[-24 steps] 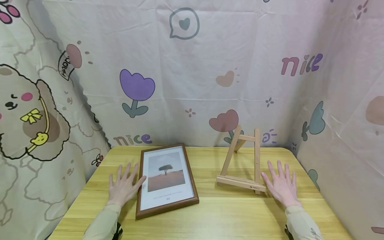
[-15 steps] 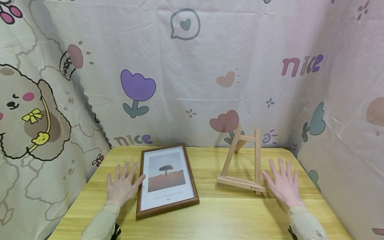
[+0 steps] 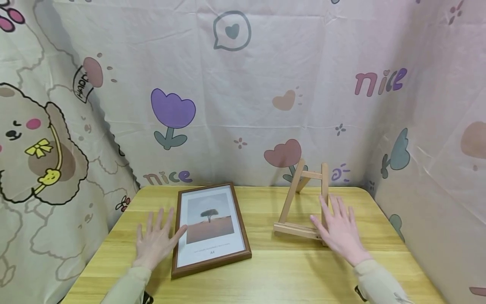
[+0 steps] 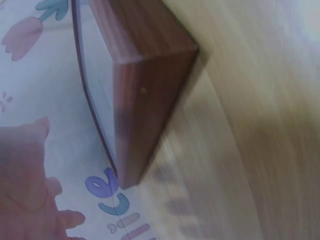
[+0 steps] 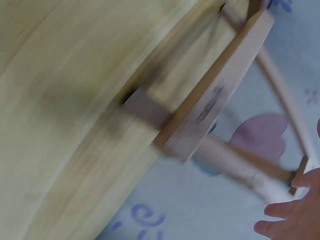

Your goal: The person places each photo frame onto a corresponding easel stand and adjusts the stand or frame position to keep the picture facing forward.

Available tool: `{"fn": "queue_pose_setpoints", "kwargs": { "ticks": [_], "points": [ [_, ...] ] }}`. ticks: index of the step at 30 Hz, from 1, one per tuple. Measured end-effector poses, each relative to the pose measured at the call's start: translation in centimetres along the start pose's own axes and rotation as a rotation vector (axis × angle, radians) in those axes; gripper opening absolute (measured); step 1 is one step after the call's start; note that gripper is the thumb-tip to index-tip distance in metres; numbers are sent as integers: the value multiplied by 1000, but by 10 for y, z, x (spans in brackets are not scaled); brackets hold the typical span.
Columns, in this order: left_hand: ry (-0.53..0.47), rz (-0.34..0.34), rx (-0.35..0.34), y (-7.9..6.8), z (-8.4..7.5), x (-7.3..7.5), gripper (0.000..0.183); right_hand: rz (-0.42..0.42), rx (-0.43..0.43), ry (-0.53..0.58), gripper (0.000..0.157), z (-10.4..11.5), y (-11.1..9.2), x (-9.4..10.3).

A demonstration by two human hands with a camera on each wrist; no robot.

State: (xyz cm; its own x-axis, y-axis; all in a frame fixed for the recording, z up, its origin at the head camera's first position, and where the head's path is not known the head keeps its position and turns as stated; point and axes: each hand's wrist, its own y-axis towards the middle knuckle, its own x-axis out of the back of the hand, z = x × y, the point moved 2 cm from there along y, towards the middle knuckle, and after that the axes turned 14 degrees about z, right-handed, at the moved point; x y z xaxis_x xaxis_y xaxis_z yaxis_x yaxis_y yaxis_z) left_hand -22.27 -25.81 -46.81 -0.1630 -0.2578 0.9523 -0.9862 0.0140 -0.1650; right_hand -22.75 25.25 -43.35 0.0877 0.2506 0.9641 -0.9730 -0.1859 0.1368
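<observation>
Head view: L hand (image 3: pixel 155 244) & R hand (image 3: pixel 340 233) both splayed, gripping nothing, pic frame (image 3: pixel 210 230) flat on tbl (image 3: pixel 281 278) beside L, easel (image 3: pixel 297 231) standing near R, prob spaced for easy reach.

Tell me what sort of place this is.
Probably a makeshift filming or demonstration booth, judging by the cartoon-printed cloth hung around a wood-grain table, with a framed picture and wooden easel set out.

Wooden table (image 3: pixel 269 278) | framed picture (image 3: pixel 210 230) lying face up | wooden easel (image 3: pixel 296 230) standing
</observation>
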Motion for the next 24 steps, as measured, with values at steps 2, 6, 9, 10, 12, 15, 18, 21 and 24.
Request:
{"fn": "queue_pose_setpoints", "kwargs": {
  "ticks": [2, 6, 9, 10, 12, 15, 18, 21, 24],
  "points": [
    [-8, -8, -1, -2, -3, -2, 89, -17, 33, -9, 73, 10, 1, -2],
    [-18, -30, -1, -7, -7, -6, 92, -44, 89, -33, 73, 30, 4, -8],
    [-28, -26, 6, -10, -11, -9, 96, -45, 131, -31, 74, 46, 7, -14],
    [-29, -26, 8, -11, -12, -10, 97, -40, 143, -22, 74, 51, 8, -16],
    [-27, -21, 15, -13, -15, -11, 99, -28, 169, -1, 75, 62, 10, -22],
    [-37, -9, 24, -14, -19, -13, 99, 14, 193, 62, 75, 77, 12, -29],
    [-58, 19, 37, -14, -22, -16, 100, 64, 214, 138, 76, 90, 15, -36],
    [-85, 46, 44, -13, -24, -20, 103, 130, 225, 227, 76, 101, 17, -41],
    [-98, 55, 44, -13, -25, -24, 105, 202, 230, 319, 77, 110, 20, -47]
  ]
}}
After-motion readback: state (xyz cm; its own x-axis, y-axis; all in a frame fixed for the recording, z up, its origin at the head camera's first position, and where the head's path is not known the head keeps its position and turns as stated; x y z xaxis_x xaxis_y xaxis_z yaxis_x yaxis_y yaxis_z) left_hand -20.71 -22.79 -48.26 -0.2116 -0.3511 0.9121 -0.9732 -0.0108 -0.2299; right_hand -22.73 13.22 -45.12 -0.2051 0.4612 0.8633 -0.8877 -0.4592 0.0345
